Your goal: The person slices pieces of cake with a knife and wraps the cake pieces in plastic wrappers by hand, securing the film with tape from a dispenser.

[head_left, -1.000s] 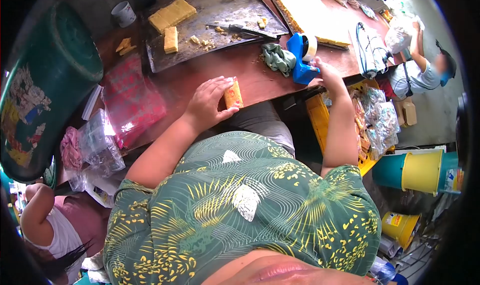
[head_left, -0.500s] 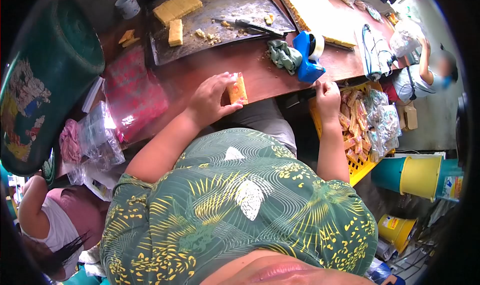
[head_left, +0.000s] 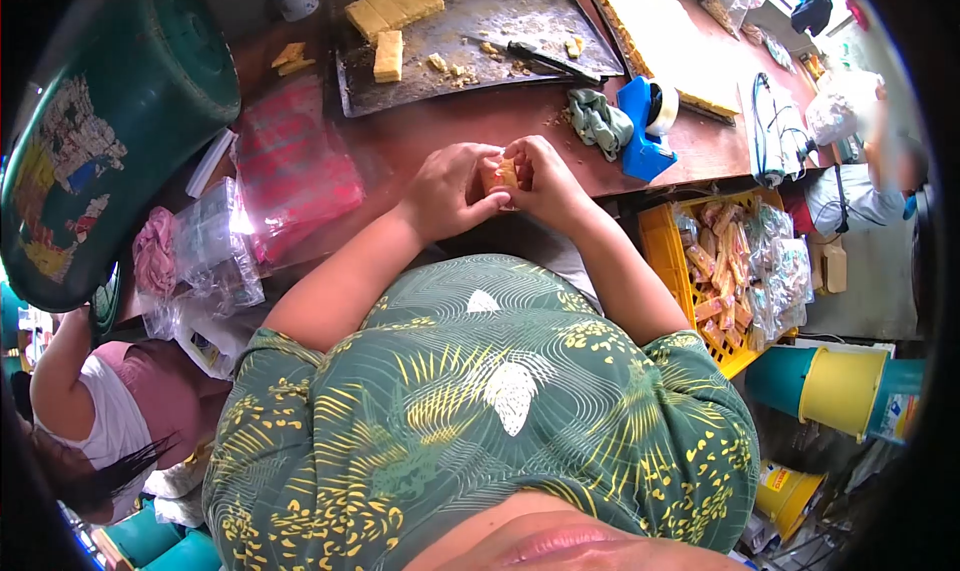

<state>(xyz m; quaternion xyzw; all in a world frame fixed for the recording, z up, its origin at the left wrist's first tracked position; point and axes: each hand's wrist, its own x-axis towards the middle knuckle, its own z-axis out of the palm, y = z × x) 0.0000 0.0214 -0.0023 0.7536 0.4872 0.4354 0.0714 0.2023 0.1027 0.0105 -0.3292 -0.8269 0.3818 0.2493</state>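
Near the table's front edge, my left hand (head_left: 450, 189) is closed on a small wrapped cake piece (head_left: 503, 178). My right hand (head_left: 546, 187) touches the same piece from the other side, its fingers bent around that end. Right of my hands stands a blue tape dispenser (head_left: 645, 141) with a roll of tape, beside a crumpled green cloth (head_left: 598, 123). Beyond them, a dark tray (head_left: 460, 21) holds yellow cake blocks (head_left: 395, 9), crumbs and a knife (head_left: 552, 61). Any tape between my fingers is too small to make out.
Pink-red plastic sheets (head_left: 300, 171) and a large green container (head_left: 120, 131) are at the left. A yellow crate (head_left: 665, 256) of wrapped pieces is at the right, below a large cake slab (head_left: 680, 46). One person (head_left: 860, 191) is far right, another (head_left: 110, 401) lower left.
My right hand has moved from the tape dispenser leftward to the wrapped piece and now meets my left hand there. The view has shifted slightly.
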